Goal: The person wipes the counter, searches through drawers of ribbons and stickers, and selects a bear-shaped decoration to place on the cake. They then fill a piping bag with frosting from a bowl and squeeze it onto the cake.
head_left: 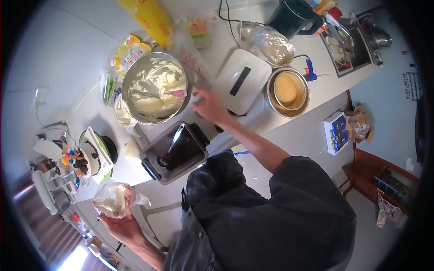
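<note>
Pale cream coats the inside of a large steel bowl (149, 113) on the counter, with a pink-handled spatula (177, 93) resting in it. My right hand (209, 105) is just right of the bowl's rim, fingers partly curled and blurred; whether it holds anything is unclear. Low on the left, my left hand (121, 224) holds up a clear plastic bag (116, 201) with pale cream inside, its fingers around the bag's underside. A grey rectangular pan (174, 153) with dark brown contents and a metal spoon lies below the bowl.
A white scale (242, 82) stands right of the bowl, beside round tins (288, 92) with light brown contents. A blue glue gun (310, 68) lies behind them. A decorated cake (92, 158) stands left. The sink (359, 49) is far right, boxes (335, 133) on the floor.
</note>
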A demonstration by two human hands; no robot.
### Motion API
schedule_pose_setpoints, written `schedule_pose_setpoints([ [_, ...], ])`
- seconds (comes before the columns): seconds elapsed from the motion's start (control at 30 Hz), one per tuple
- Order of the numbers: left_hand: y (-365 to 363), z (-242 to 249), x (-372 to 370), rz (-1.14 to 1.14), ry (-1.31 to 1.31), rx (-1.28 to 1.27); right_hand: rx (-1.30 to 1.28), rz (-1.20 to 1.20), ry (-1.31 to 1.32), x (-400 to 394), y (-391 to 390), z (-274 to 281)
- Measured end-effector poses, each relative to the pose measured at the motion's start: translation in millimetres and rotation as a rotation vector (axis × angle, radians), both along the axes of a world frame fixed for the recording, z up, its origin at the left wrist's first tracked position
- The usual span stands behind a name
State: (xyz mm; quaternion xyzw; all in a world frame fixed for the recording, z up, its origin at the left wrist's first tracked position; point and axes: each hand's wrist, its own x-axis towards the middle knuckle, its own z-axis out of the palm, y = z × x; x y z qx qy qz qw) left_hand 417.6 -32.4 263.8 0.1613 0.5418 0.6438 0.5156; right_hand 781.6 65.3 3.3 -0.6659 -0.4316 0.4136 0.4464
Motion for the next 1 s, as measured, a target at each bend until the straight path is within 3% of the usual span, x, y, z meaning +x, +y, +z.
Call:
schedule_pose_setpoints([
  [0.2,-7,6,-1,0.084,-0.008,0.009,0.063,-0.274,-0.502,67,55,-34],
  [0.3,-12,7,2,0.153,0.006,0.002,-0.149,-0.165,-0.431,73,85,-44],
  [0.4,-16,9,1,0.214,0.023,-0.007,-0.295,0.026,-0.630,84,106,-55],
  [0.47,-22,11,2,0.245,0.035,-0.009,-0.014,-0.233,-0.611,87,104,-81],
  [0.57,-34,6,-10,0.278,0.016,-0.021,0.212,-0.469,-0.512,60,87,-29],
  [0.67,-37,8,-7,0.308,0.044,-0.047,0.275,-0.251,-0.304,47,91,-23],
  [0.7,-38,7,-7,0.329,0.030,-0.044,0.062,-0.067,-0.281,45,93,-33],
  [0.77,-42,5,-10,0.366,0.001,-0.043,0.078,0.226,-0.400,32,88,-69],
  [1.0,-63,0,-18,0.467,-0.058,-0.032,-0.187,0.606,-0.402,10,39,-28],
])
